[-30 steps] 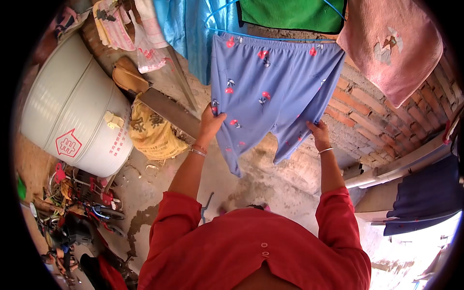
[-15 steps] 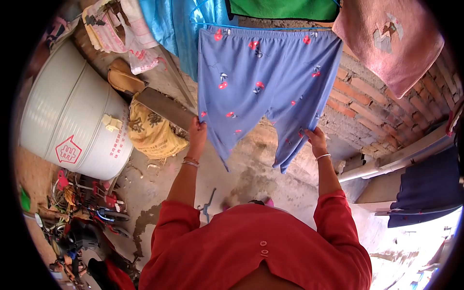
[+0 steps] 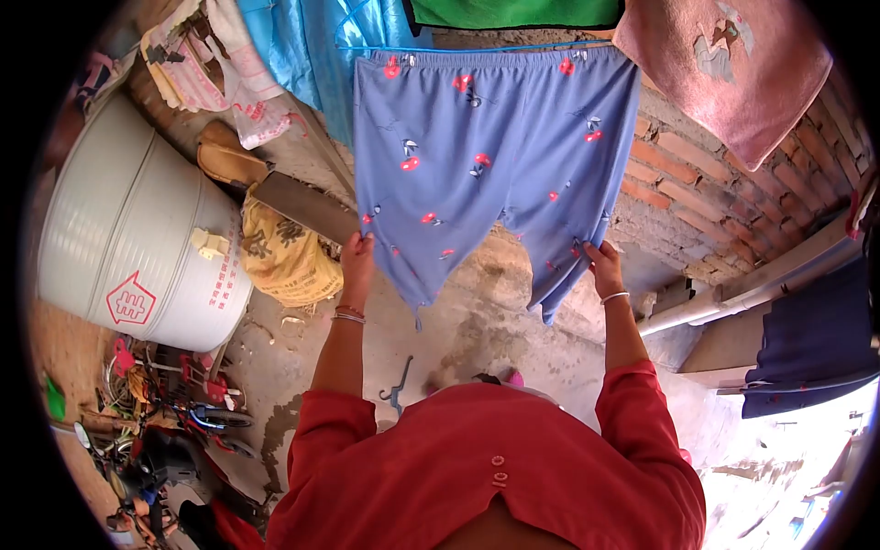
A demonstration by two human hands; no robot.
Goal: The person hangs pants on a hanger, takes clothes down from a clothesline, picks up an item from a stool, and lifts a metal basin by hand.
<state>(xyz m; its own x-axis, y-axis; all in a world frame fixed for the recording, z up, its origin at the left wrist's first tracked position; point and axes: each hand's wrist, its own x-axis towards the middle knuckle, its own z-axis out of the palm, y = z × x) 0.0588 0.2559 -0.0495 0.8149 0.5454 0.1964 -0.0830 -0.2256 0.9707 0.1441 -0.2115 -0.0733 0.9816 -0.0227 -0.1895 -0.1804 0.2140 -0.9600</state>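
Note:
Blue shorts [image 3: 495,147] with red cherry prints hang by the waistband from a blue hanger [image 3: 344,37]. My left hand [image 3: 357,261] pinches the outer edge of the left leg, and my right hand [image 3: 603,266] grips the outer edge of the right leg near its hem. Between my hands the cloth is spread wide, with both hems hanging in points. A green cloth [image 3: 513,13] is above the shorts, a light blue cloth [image 3: 302,55] hangs to their left, and a worn pink towel [image 3: 729,73] to their right.
At the left stands a large pale metal drum [image 3: 137,220], beside a yellow sack [image 3: 284,252]. Bicycles [image 3: 206,417] are at the lower left. A grey-blue hook-shaped object [image 3: 396,390] lies on the floor. A brick wall [image 3: 687,183] and dark blue cloth [image 3: 811,335] are on the right.
My left hand has moved left and down, and the shorts are now stretched wider. My right hand keeps its grip slightly lower. The hanging items have shifted left and up in view.

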